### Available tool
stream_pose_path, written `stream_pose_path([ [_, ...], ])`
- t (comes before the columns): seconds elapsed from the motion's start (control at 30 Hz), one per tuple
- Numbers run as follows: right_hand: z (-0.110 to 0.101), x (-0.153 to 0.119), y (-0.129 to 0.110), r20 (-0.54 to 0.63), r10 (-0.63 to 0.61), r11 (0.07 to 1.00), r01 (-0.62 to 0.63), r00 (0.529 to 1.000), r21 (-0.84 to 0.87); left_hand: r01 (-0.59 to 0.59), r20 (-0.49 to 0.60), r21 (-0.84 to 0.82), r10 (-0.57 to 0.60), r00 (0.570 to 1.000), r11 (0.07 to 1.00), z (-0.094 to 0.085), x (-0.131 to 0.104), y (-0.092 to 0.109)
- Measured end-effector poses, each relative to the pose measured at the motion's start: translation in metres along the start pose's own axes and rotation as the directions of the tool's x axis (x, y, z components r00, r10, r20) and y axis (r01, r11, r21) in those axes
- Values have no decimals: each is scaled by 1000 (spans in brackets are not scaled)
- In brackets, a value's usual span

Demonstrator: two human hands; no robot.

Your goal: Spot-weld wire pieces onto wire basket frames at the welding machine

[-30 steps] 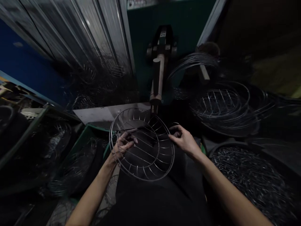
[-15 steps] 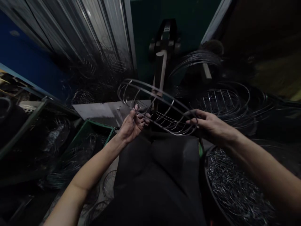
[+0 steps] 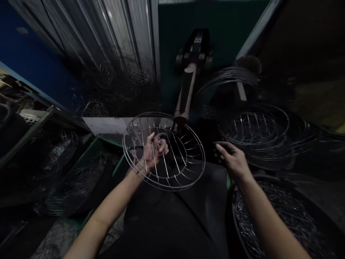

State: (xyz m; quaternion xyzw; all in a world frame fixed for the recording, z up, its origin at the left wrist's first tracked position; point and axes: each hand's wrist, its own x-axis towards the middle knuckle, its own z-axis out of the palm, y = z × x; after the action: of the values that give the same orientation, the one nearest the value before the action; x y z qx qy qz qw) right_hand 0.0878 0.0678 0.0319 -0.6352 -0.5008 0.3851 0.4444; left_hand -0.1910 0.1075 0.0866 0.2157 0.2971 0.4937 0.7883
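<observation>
Tipped up a half-second earlier, the basket [image 3: 176,157] now lies flatter at the tip of the rod [image 3: 184,94]; left hand [image 3: 152,153] behind its bars, fingers curled, grip unclear; right hand [image 3: 236,161] now apart, fingers bunched, contents indiscernible; support presumably falls to the left.

I'm working from 1 view, a camera worn on the person's head, facing forward and steeply down. It looks over the dark-clothed lap [image 3: 175,219] at bottom centre, and the left forearm [image 3: 107,212] and right forearm [image 3: 265,212] enter from the lower edge. The round wire basket [image 3: 165,166] sits near me at mid-frame. Farther away, at the top, are the corrugated metal sheet [image 3: 129,32] and green panel [image 3: 223,21]. My wide field spans a green crate [image 3: 120,164] leftward and a black tub [image 3: 234,216] rightward.
</observation>
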Motion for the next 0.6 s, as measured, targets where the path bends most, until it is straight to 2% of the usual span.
stream_pose_path([
  [0.1,33,17,18,7,27,998,-27,1000,57,-17,90,-10,18,996,1000,-18,-1,-11],
  [0.2,52,33,15,87,-12,991,0,996,135,-19,134,-9,20,991,1000,-27,-1,-16],
  [0.37,62,37,-7,180,-66,956,11,981,293,29,74,-22,-28,997,999,-23,-5,-21],
  [0.47,63,33,-19,155,-37,949,-14,987,316,48,45,-46,-46,998,998,-16,-7,-22],
  [0.6,65,35,-29,105,-25,941,-12,994,339,29,84,-44,-25,996,999,-8,-5,-17],
])
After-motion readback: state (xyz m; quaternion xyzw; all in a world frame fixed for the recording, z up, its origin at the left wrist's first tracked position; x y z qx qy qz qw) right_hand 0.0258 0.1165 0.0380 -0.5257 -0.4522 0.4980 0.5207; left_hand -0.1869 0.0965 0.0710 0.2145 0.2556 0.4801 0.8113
